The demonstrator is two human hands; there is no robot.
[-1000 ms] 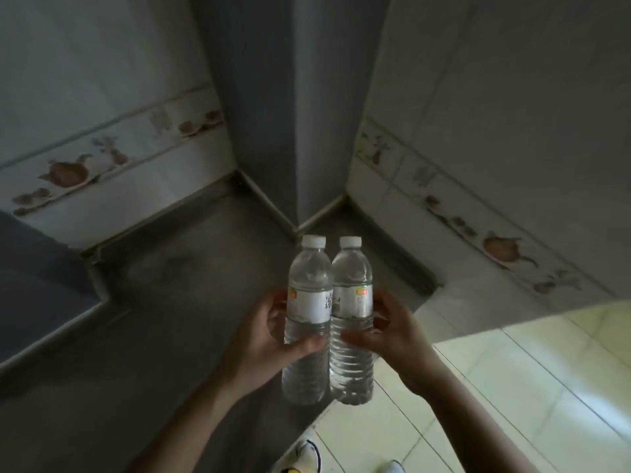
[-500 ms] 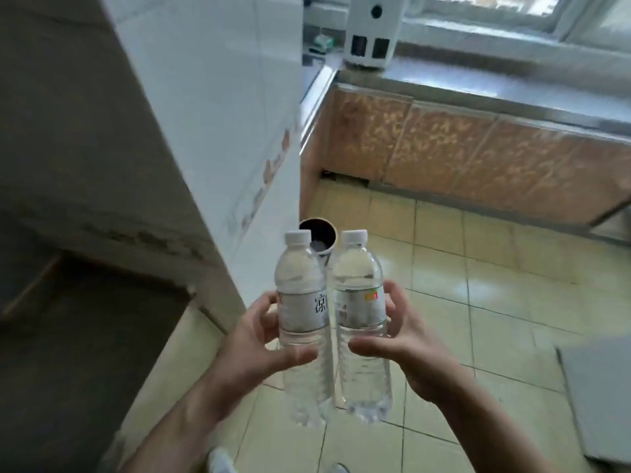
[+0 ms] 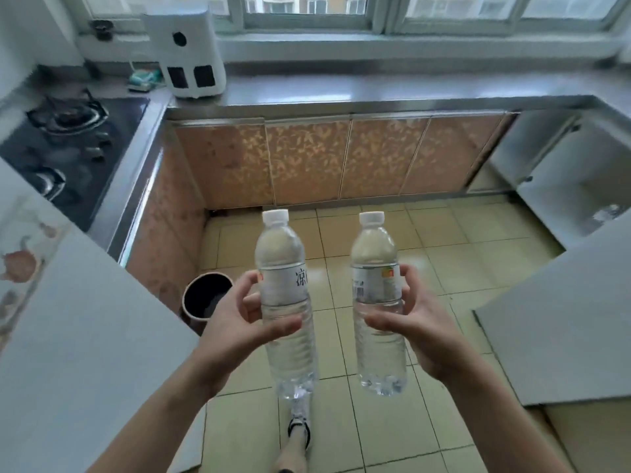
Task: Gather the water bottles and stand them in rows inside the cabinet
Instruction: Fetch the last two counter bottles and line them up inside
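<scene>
While the left hand (image 3: 239, 322) grips one water bottle (image 3: 285, 302) and the right hand (image 3: 413, 322) grips another bottle (image 3: 377, 302), both upright above the floor (image 3: 444, 254), they must next go in a cabinet (image 3: 307, 162).

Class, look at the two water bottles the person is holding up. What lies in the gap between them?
Nothing held: the left bottle and right bottle stand apart, and the head view shows only the tiled floor far below through the gap.
</scene>
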